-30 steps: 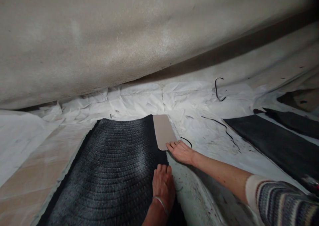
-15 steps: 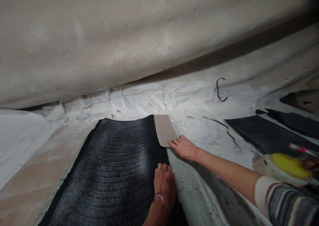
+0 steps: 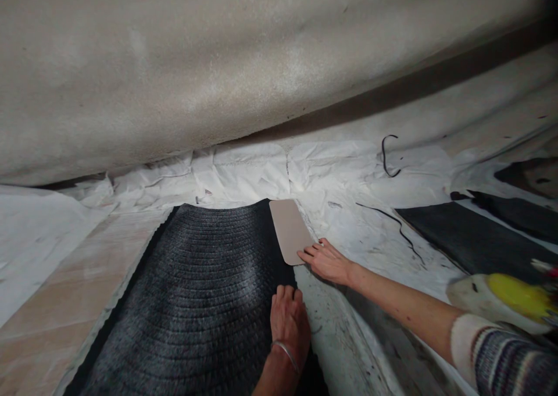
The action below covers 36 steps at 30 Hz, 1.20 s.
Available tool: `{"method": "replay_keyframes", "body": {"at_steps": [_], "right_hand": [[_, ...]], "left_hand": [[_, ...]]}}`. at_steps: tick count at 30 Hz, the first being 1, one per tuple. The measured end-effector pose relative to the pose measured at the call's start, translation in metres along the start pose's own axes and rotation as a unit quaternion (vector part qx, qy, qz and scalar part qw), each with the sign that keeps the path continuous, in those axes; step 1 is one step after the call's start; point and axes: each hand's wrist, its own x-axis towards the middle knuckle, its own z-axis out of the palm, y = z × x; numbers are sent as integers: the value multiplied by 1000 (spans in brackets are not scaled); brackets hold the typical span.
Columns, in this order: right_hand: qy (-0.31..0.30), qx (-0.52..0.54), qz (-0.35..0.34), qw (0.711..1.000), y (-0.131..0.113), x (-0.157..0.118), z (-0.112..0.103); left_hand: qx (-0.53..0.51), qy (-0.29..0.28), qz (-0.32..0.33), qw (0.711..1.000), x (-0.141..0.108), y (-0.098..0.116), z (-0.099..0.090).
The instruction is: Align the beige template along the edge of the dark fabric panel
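Note:
A dark textured, ribbed sheet (image 3: pixel 204 291) with a black border lies in front of me. My left hand (image 3: pixel 290 320), with a bracelet at the wrist, has its fingers curled down on the sheet's right border; what they grip, if anything, is hidden. A flat beige card (image 3: pixel 290 230) with rounded corners lies along the sheet's upper right edge. The fingers of my right hand (image 3: pixel 326 262) touch the card's lower right corner, spread slightly, and the thumb is hard to see.
Pale draped cloth (image 3: pixel 174 64) hangs across the back. Dark flat pieces (image 3: pixel 471 233) lie at the right, near thin black strips (image 3: pixel 399 224). A yellow object (image 3: pixel 518 294) sits on a whitish container (image 3: pixel 468 291). Brown board (image 3: pixel 87 274) shows at the left.
My right hand has shifted slightly right and down. More of the beige card's lower part shows, and its lower end sits a little lower. My left hand stays on the border.

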Motion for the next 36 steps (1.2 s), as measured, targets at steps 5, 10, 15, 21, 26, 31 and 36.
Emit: {"method": "replay_keyframes", "body": {"at_steps": [5,10,15,21,26,31,36], "right_hand": [[4,2,10,1000,-4,1,1],[5,4,15,1000,-5,0,3],[2,11,16,1000,-7,0,5],[-3,22,22,1000,-7,1,9],[-5,39,21,999,-5,0,12],[-3,60,25,998,-4,-1,8],[7,91,47,995,-4,-1,7]], "left_hand": [[-4,2,-4,1000,-1,2,0],[-12,11,-2,1000,0,1,1],[-25,23,-6,999,1,-1,6],[-44,56,-27,997,-1,2,5],[-24,71,-14,997,14,5,0],[23,45,23,998,37,4,4],[58,40,35,997,43,4,7]]}}
